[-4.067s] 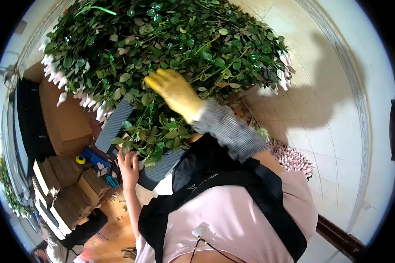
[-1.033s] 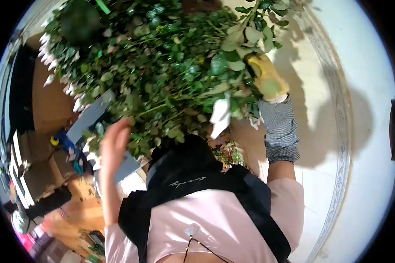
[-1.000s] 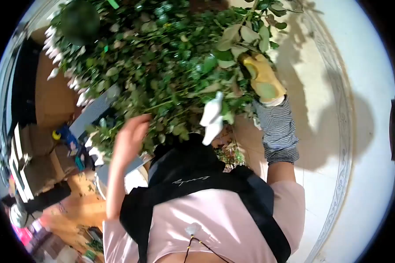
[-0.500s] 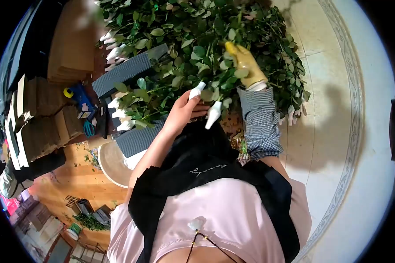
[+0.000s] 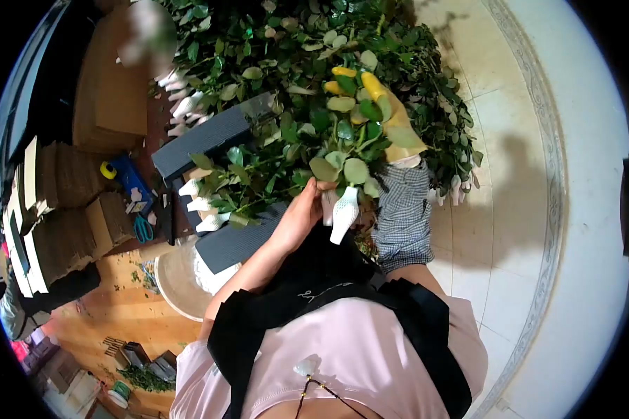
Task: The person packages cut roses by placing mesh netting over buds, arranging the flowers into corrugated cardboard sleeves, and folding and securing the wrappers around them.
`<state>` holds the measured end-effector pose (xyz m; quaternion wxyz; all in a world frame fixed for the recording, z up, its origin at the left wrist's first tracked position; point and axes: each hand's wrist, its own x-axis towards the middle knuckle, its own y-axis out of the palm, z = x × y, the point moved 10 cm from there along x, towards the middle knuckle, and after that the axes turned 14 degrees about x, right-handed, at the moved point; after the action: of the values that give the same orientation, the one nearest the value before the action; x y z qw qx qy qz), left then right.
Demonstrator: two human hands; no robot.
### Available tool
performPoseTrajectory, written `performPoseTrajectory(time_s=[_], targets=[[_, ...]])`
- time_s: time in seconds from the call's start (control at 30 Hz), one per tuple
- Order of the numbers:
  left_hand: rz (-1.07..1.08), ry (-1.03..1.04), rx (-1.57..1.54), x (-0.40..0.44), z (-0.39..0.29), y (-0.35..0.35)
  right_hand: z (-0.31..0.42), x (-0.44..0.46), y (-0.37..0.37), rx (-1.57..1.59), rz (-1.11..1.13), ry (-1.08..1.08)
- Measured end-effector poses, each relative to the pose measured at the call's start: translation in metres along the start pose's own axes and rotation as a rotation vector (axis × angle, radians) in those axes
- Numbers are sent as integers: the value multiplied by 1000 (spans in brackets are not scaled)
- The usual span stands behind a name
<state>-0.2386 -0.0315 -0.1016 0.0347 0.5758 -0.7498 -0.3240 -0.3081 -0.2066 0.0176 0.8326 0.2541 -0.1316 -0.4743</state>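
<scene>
A rose in a white mesh bud net [image 5: 344, 215] hangs head-down towards my apron, its leafy stem running up into the foliage. My left hand [image 5: 302, 218], bare, is closed at the stem just beside this netted bud, thumb and fingers pinched together; leaves partly cover the fingertips. Above and to the right, my right hand [image 5: 395, 122] wears a yellow glove and is curled around leafy rose stems [image 5: 356, 129], with leaves covering much of its palm. A large heap of rose stems [image 5: 293, 42] spreads behind both hands.
Ridged dark-grey boards [image 5: 210, 136] and several netted roses [image 5: 206, 206] lie at the left. Beyond are cardboard stacks [image 5: 63, 230], teal-handled scissors [image 5: 143, 228] and a blue tool [image 5: 131, 181]. A round bin [image 5: 178, 279] stands below; a tiled floor [image 5: 510, 230] runs along the right.
My left hand has moved down and no longer shows a netted bud between thumb and fingers. The hanging netted rose is lower, and the gloved fingers are spread further around the leaves.
</scene>
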Motion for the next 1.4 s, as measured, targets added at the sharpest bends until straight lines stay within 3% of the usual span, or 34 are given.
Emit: performPoseTrajectory(time_s=[0.07, 0.17, 0.2, 0.23, 0.3, 0.33, 0.37, 0.43, 0.5, 0.57, 0.6, 0.63, 0.7, 0.77, 0.83, 0.93, 1.0, 1.03, 1.1, 1.17, 1.27, 1.3, 1.37, 1.4], targets=[[40, -86, -153, 2, 18, 14, -4, 4, -2, -90, -36, -102], [137, -85, -187, 3, 23, 27, -40, 25, -42, -372, -328, 143], [83, -88, -234, 1, 12, 33, -55, 37, -27, -89, -170, 249], [73, -74, -216, 1, 8, 35, -43, 29, -36, -301, -196, 183], [-18, -112, -679, 1, 7, 33, -8, -3, -66, -596, -504, 134], [-62, -105, -896, -1, 3, 32, 24, -18, -68, -730, -552, -21], [-68, -42, -902, -4, -6, 31, 55, -31, -72, -862, -597, -187], [-2, 70, -916, -7, -22, 39, 55, -43, -107, -510, -597, -268], [177, 47, -905, -7, -34, 68, 19, -50, -119, -181, -515, -72], [269, -38, -759, -6, -29, 100, 14, -67, -74, -1127, 86, -503], [334, 17, -699, -3, -27, 117, -3, -64, -91, -1094, 65, -532], [472, -31, -821, -3, -18, 137, -16, -55, -104, -796, 12, -340], [349, -100, -728, -2, 5, 138, -43, -46, -116, -85, -88, 18], [378, -4, -719, -11, 11, 119, -43, -35, -96, 220, -49, 126], [118, -78, -112, -30, 12, 69, -39, -25, -71, 358, 29, 178], [-210, -101, 89, -66, -19, -10, -27, -18, -14, 319, 144, 174], [-247, -146, 560, -91, -54, -56, -35, -17, -1, 193, 246, 134], [-222, -5, 657, -95, -77, -70, -34, -28, 10, 172, 207, 145], [-308, 89, 274, -109, -109, -108, -42, -28, 5, 260, 145, 143], [-498, 270, 528, -124, -137, -145, -44, -26, -1, 282, 75, 93], [-785, 214, 1214, -129, -143, -192, -50, -24, -6, 303, -23, 20], [-755, 355, 1540, -126, -145, -183, -54, -26, -8, 315, -55, -2], [-682, 472, 1907, -121, -134, -172, -67, -28, -14, 333, -124, -28], [-675, 419, 1754, -117, -118, -187, -79, -28, -18, 347, -153, -25]])
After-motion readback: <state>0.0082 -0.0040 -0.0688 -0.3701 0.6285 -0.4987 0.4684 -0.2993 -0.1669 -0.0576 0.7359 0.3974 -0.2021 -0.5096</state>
